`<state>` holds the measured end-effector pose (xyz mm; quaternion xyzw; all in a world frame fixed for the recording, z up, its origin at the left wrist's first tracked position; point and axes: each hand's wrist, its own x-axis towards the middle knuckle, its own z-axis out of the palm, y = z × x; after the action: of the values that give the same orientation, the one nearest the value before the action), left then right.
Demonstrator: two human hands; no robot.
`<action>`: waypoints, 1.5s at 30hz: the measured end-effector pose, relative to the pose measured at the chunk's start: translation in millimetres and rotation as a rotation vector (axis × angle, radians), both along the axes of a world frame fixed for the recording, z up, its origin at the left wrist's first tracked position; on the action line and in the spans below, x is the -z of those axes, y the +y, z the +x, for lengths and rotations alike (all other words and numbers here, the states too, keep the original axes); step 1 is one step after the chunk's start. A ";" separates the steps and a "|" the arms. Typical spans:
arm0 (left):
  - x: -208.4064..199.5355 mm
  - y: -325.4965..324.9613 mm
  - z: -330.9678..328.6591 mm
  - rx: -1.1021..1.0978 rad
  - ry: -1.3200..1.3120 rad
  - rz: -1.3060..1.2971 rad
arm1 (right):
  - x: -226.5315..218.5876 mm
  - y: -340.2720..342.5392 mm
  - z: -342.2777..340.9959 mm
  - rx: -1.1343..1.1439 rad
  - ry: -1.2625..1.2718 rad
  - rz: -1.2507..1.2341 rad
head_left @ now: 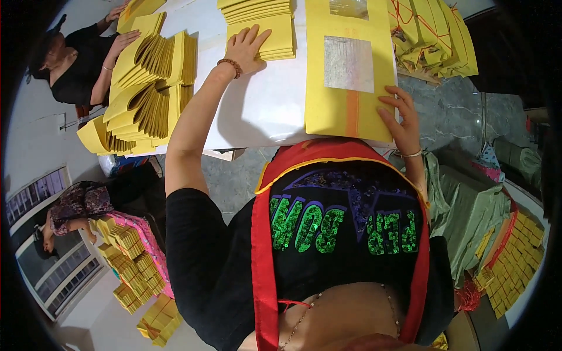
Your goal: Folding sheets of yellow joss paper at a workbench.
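In the head view I saw the left hand (243, 51) spread flat, gripping nothing, atop the folded yellow stack (278, 36) on the white table (275, 117); the right hand (404, 121), half-curled, met the right edge of the yellow sheet (328, 111), its hold unclear. I judged light, even pressure best against creasing.

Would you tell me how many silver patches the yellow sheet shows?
2: lower patch near the right hand; upper patch at the picture's top edge. More may be hidden.

yellow paper stack (280, 42), yellow-trimmed red apron (328, 150)
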<state>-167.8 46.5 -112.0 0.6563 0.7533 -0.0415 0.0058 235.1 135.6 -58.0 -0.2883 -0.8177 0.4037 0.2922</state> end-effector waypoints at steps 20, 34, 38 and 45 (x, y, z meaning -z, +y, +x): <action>-107.6 -54.0 174.5 0.586 -0.442 0.279 | 13.4 2.9 -2.3 0.017 0.110 -0.030; -108.9 -45.6 171.5 0.218 -1.014 0.079 | 10.0 2.9 -0.7 0.011 0.173 -0.265; -109.7 -40.7 166.1 0.077 -1.132 -0.049 | 10.7 3.0 -1.8 -0.005 0.232 -0.284; -103.7 -33.4 155.7 -0.039 -1.347 -0.140 | 15.8 4.6 0.2 -0.004 0.232 -0.290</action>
<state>-12.1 13.1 -8.4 0.5234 0.5925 0.3278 0.5173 235.3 140.1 -73.8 -0.2770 -0.7123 0.5485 0.3392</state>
